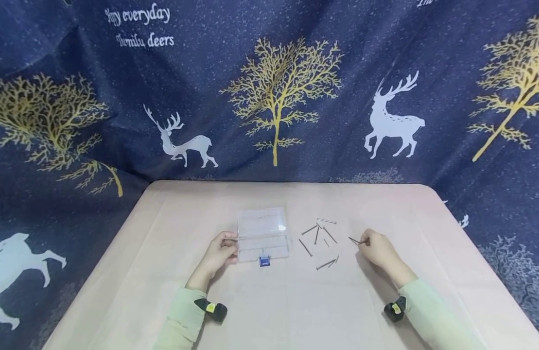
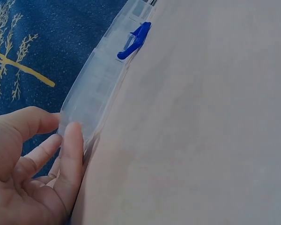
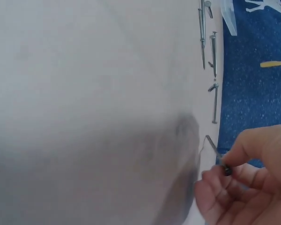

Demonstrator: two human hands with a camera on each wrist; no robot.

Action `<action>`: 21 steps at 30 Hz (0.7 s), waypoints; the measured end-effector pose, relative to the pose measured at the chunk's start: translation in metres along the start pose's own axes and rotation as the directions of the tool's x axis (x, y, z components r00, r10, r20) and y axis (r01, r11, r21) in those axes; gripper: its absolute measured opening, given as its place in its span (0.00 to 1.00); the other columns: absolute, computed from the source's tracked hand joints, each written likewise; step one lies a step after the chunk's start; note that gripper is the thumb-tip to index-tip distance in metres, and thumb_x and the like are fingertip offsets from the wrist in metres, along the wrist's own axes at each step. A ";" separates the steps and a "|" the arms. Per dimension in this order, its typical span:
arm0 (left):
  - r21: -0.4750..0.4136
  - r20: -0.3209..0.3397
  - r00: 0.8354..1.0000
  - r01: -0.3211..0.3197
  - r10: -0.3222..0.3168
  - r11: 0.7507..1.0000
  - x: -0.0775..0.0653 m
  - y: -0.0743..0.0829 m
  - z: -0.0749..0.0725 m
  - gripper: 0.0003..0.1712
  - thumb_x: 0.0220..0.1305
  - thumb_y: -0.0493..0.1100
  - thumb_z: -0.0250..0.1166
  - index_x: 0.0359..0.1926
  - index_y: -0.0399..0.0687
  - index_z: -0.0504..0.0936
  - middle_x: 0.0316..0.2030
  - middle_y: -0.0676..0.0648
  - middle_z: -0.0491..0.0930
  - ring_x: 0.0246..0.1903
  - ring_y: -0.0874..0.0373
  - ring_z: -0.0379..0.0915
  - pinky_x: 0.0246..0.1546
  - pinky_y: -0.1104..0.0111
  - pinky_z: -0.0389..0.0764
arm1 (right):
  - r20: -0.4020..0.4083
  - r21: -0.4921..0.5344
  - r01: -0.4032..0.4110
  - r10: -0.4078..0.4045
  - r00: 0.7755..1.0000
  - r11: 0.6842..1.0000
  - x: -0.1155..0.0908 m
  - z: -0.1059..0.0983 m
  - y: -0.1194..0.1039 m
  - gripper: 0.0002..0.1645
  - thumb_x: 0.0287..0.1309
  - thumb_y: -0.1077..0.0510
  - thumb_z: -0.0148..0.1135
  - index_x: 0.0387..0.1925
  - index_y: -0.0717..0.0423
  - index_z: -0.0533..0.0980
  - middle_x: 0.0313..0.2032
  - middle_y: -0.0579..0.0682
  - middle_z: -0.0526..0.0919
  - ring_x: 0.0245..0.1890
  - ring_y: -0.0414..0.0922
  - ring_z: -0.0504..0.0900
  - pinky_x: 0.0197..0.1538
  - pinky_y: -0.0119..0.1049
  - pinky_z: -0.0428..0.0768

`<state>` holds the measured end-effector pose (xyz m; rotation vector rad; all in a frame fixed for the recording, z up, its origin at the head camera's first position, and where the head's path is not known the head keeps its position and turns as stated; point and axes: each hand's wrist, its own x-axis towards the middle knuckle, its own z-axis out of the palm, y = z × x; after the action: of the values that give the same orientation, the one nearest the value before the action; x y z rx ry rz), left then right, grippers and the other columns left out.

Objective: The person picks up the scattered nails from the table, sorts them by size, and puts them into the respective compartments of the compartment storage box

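Observation:
A clear plastic storage box [image 1: 264, 247] lies with its lid [image 1: 261, 222] raised back and a blue latch [image 1: 264, 261] at its front. My left hand [image 1: 219, 250] holds the box by its left edge, thumb and fingertips at the corner in the left wrist view. My right hand [image 1: 378, 248] pinches a thin screw [image 3: 214, 148] with a dark head, its shaft pointing out past the fingertips. Between the box and this hand, several loose nails [image 1: 305, 248] are scattered on the table. Some of those nails [image 3: 215, 103] also show in the right wrist view.
The table [image 1: 269, 311] has a pale pink cover. Behind it hangs a dark blue cloth [image 1: 321, 126] printed with deer and trees. Black wrist cameras [image 1: 212, 310] are strapped over the light green sleeves.

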<state>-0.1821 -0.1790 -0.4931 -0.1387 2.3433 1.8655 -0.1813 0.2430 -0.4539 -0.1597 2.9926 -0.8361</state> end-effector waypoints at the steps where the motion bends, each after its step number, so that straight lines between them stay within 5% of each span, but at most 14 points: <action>1: 0.006 -0.003 1.000 -0.001 0.001 1.000 0.000 0.000 0.000 0.23 0.56 0.29 0.55 0.55 0.34 0.69 0.40 0.39 0.75 0.31 0.58 0.74 0.31 0.69 0.87 | -0.019 0.020 0.010 -0.009 1.000 1.000 -0.001 0.000 0.002 0.07 0.52 0.66 0.56 0.33 0.68 0.73 0.29 0.60 0.81 0.29 0.50 0.79 0.33 0.45 0.82; 7: 0.012 -0.009 1.000 0.002 -0.002 1.000 0.000 -0.003 0.000 0.24 0.55 0.29 0.55 0.56 0.36 0.70 0.42 0.37 0.75 0.32 0.57 0.75 0.33 0.68 0.87 | -0.109 0.152 -0.019 0.036 0.993 0.988 -0.005 0.001 0.009 0.05 0.54 0.66 0.57 0.33 0.66 0.75 0.27 0.55 0.81 0.26 0.43 0.78 0.31 0.33 0.80; 11: 0.017 -0.005 1.000 -0.009 0.009 1.000 -0.003 0.000 0.001 0.23 0.56 0.29 0.55 0.55 0.35 0.69 0.43 0.36 0.75 0.33 0.56 0.76 0.34 0.66 0.87 | -0.087 0.309 -0.092 0.124 0.988 0.947 -0.006 0.000 0.013 0.08 0.57 0.66 0.55 0.36 0.70 0.74 0.26 0.55 0.81 0.21 0.38 0.76 0.23 0.26 0.79; 16: 0.018 -0.007 1.000 -0.019 0.019 1.000 -0.004 0.002 0.001 0.24 0.55 0.29 0.55 0.55 0.33 0.69 0.42 0.35 0.75 0.32 0.57 0.75 0.33 0.66 0.87 | -0.079 0.456 -0.144 0.201 0.976 0.878 -0.006 -0.003 0.014 0.13 0.60 0.64 0.53 0.41 0.74 0.73 0.27 0.54 0.82 0.22 0.36 0.78 0.25 0.26 0.81; 21: 0.033 -0.020 1.000 -0.019 0.019 0.999 -0.001 -0.003 0.001 0.23 0.56 0.29 0.55 0.55 0.35 0.69 0.42 0.38 0.76 0.32 0.57 0.75 0.33 0.68 0.86 | -0.062 0.638 -0.150 0.245 0.968 0.756 -0.008 -0.005 0.007 0.12 0.61 0.66 0.53 0.41 0.75 0.72 0.24 0.41 0.82 0.24 0.33 0.80 0.29 0.28 0.85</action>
<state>-0.1804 -0.1789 -0.4957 -0.1326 2.3949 1.8420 -0.1740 0.2520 -0.4532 0.2456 2.5757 -1.8119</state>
